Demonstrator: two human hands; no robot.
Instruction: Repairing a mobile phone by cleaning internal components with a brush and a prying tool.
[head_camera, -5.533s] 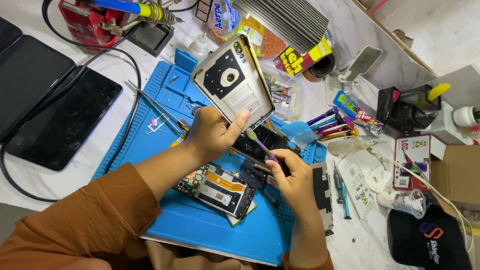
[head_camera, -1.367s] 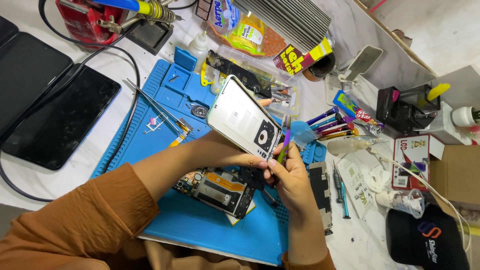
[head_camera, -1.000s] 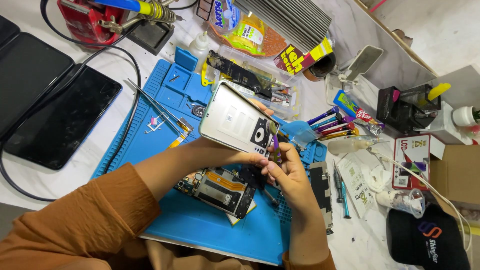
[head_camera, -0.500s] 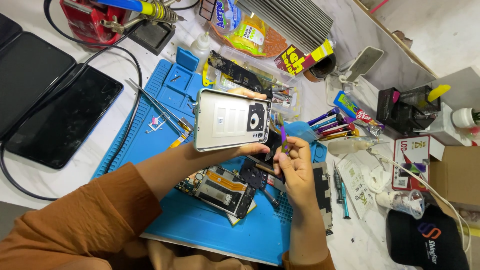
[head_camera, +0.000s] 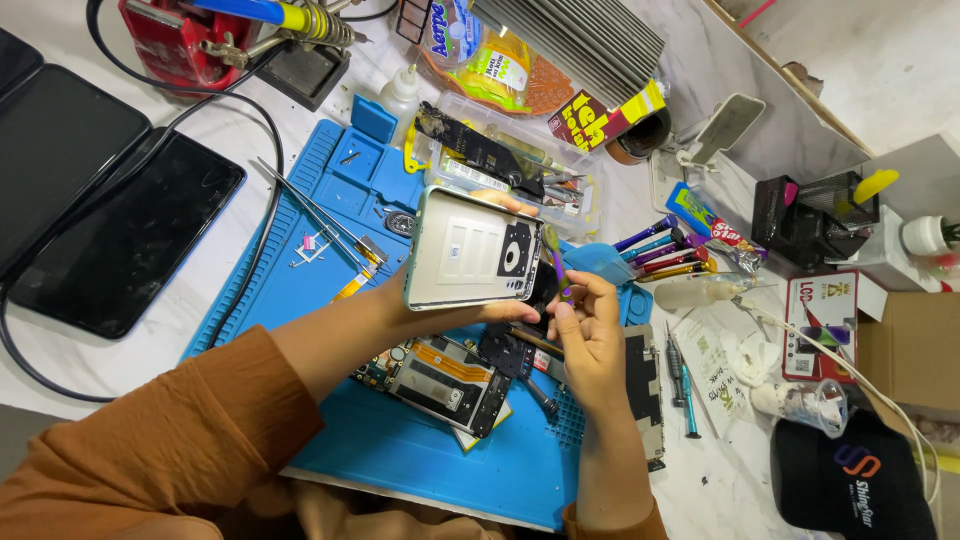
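Phone back cover (head_camera: 470, 262) has swung from tilted to flat landscape over half a second; we've got it lifted above the blue mat (head_camera: 400, 440). Left hand (head_camera: 415, 300) clamps its lower edge. Right hand (head_camera: 585, 335) pinches a purple pry tool (head_camera: 556, 262), tip now at the camera cutout. Opened phone chassis (head_camera: 445, 372) sits below.

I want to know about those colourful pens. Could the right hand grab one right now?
Probably not at once: the right hand is pinching a thin purple tool at the phone back cover. The pens lie near, nothing between.
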